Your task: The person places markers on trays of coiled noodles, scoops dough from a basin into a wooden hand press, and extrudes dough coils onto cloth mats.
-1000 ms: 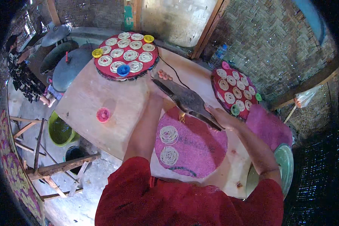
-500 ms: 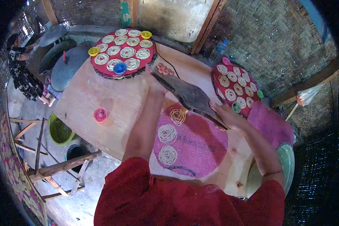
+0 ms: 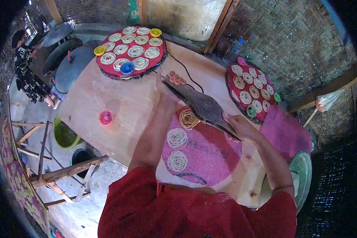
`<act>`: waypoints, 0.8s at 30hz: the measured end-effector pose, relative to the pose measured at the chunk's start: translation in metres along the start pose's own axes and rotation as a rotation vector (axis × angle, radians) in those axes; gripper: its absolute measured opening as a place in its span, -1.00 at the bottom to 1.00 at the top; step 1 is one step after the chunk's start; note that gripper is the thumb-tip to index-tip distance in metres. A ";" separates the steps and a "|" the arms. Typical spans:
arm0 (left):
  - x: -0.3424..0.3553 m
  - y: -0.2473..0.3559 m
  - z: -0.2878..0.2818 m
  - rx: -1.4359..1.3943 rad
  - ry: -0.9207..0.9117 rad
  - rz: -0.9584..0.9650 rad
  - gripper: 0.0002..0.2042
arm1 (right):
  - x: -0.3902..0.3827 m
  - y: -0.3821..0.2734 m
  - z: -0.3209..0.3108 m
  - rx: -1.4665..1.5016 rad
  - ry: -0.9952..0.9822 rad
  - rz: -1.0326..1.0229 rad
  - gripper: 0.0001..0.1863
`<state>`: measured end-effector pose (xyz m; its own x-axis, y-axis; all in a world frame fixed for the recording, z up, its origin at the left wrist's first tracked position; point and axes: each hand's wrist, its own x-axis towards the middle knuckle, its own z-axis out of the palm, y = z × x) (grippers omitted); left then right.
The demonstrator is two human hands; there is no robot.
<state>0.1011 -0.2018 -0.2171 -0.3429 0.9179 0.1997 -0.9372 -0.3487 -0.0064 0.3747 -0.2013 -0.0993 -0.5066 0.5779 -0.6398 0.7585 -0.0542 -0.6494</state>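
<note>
Both my hands grip a dark wooden hand press (image 3: 205,106), broad in the middle with narrow ends. My left hand (image 3: 166,92) is closed round its far-left end, fingertips showing beyond the wood. My right hand (image 3: 240,126) wraps the near-right end. Below the press lies a round pink cloth (image 3: 210,162) on the table. A yellowish coil of thin dough strands (image 3: 189,119) sits at the cloth's upper left, partly under the press. Two paler strand coils, an upper one (image 3: 177,138) and a lower one (image 3: 177,161), lie nearer me. The underside of the press is hidden.
A round red tray (image 3: 132,56) of coils with small cups stands at the back; another red tray (image 3: 250,89) is at right. A pink cup (image 3: 106,118) sits on the wooden table (image 3: 85,104). Folded pink cloth (image 3: 285,133) and a green basin (image 3: 303,178) are right. A person (image 3: 25,71) stands far left.
The strand coil under the press looks fuller and thicker. My hands still grip the press, which stays over the coil. The whole view has shifted slightly.
</note>
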 end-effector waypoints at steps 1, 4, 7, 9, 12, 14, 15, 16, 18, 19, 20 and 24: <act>0.003 -0.001 0.002 0.042 0.088 0.016 -0.56 | 0.006 0.005 0.000 -0.003 0.031 -0.019 -0.35; 0.014 0.010 0.001 0.112 0.027 0.003 -0.54 | 0.038 0.030 0.011 0.052 0.105 -0.075 -0.40; 0.014 0.027 0.008 0.234 -0.016 0.008 -0.53 | 0.047 0.026 0.026 0.002 0.096 -0.185 -0.43; 0.017 0.031 0.021 0.250 -0.013 0.004 -0.52 | 0.045 0.021 0.030 0.038 0.100 -0.226 -0.41; 0.020 0.030 0.050 0.264 -0.015 0.007 -0.52 | 0.042 0.019 0.016 0.123 0.010 -0.227 -0.37; 0.024 0.017 0.065 0.205 0.045 0.035 -0.52 | 0.031 0.018 -0.005 0.172 -0.074 -0.180 -0.35; 0.026 0.008 0.065 0.198 -0.001 0.002 -0.51 | 0.024 0.017 -0.015 0.189 -0.096 -0.139 -0.33; 0.031 -0.005 0.059 0.190 -0.006 -0.008 -0.51 | 0.016 0.016 -0.027 0.208 -0.111 -0.098 -0.32; 0.041 -0.022 0.028 0.165 0.116 0.100 -0.51 | 0.011 0.009 -0.038 0.234 -0.205 -0.082 -0.33; 0.047 -0.034 0.001 0.125 0.016 0.070 -0.49 | 0.011 0.013 -0.041 0.192 -0.160 -0.017 -0.32; 0.050 -0.041 -0.014 0.121 0.008 0.066 -0.49 | 0.012 0.015 -0.044 0.148 -0.119 0.043 -0.30; 0.062 -0.053 -0.027 0.044 0.253 -0.053 -0.45 | 0.027 0.025 -0.055 -0.120 0.125 0.093 -0.26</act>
<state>0.1277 -0.1208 -0.2309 -0.3039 0.9512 -0.0533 -0.9524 -0.3020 0.0408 0.4024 -0.1423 -0.1106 -0.3828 0.6718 -0.6342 0.8471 -0.0189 -0.5312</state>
